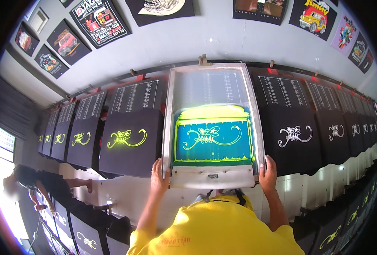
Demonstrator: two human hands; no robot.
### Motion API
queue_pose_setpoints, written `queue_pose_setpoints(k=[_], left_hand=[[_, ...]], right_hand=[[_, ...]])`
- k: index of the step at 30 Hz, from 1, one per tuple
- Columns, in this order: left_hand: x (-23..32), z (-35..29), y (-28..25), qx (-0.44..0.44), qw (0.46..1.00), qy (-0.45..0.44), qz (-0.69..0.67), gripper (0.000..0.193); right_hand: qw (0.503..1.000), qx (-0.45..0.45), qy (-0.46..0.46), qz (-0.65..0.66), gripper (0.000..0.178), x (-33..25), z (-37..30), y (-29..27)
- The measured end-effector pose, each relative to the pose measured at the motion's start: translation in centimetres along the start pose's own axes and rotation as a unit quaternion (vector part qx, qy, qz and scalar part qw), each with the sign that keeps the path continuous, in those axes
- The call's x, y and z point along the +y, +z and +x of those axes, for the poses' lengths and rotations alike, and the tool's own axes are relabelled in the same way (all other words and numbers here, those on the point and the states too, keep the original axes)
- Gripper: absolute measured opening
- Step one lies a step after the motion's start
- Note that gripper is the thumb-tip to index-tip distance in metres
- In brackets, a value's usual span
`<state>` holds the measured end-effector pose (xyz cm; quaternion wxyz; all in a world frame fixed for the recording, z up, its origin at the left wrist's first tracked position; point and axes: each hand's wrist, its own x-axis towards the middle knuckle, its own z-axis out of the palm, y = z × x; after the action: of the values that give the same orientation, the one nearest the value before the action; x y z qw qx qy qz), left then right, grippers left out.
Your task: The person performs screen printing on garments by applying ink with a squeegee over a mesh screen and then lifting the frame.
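Note:
A screen printing frame [168, 106] with pale metal sides lies in front of me, over one of the printing boards. My left hand [159, 176] holds its near left corner, fingers along the outer side. At the near right corner my right hand [268, 173] grips the opposite side. The frame's mesh has a blue-green stencil area [214, 146] with a curling floral design. A thick band of neon yellow ink [212, 112] lies across the far end of that area, and yellow streaks edge it. What lies beneath the frame is mostly hidden.
Black shirts with neon yellow prints [127, 140] line the boards to the left; those to the right carry white prints [294, 138]. More shirts [86, 240] stand in a row behind me. Another person [48, 182] bends over that row at left. Printed samples [99, 23] hang on the wall.

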<state>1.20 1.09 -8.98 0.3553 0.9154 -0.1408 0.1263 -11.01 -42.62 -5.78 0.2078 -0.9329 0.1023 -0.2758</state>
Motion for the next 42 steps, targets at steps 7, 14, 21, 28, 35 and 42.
queue_pose_setpoints(k=[7, 14, 21, 28, 35, 42], left_hand=[[-4.5, 1.3, 2.8, 0.003, 0.980, -0.193, 0.039, 0.023], [-2.4, 2.9, 2.2, -0.005, 0.967, -0.252, 0.037, 0.020], [-4.0, 2.9, 2.7, -0.004, 0.955, -0.292, 0.049, 0.023], [-4.4, 3.4, 2.9, -0.013, 0.955, -0.296, 0.033, 0.024], [-5.1, 3.0, 2.0, 0.014, 0.930, -0.324, -0.175, 0.029], [-0.9, 2.6, 0.4, 0.043, 0.919, -0.315, -0.231, 0.029]], right_hand=[[0.960, 0.008, 0.190, 0.206, 0.032, 4.1, -1.2, 3.5], [0.939, 0.069, 0.232, 0.244, 0.022, 5.0, -1.2, 5.6], [0.935, 0.077, 0.233, 0.255, 0.021, 5.2, -0.9, 6.2], [0.935, 0.069, 0.243, 0.249, 0.023, 6.0, 0.5, 7.2], [0.924, 0.061, 0.277, 0.258, 0.025, 6.4, 1.4, 7.2], [0.904, 0.061, 0.301, 0.299, 0.019, 6.3, 1.1, 4.7]])
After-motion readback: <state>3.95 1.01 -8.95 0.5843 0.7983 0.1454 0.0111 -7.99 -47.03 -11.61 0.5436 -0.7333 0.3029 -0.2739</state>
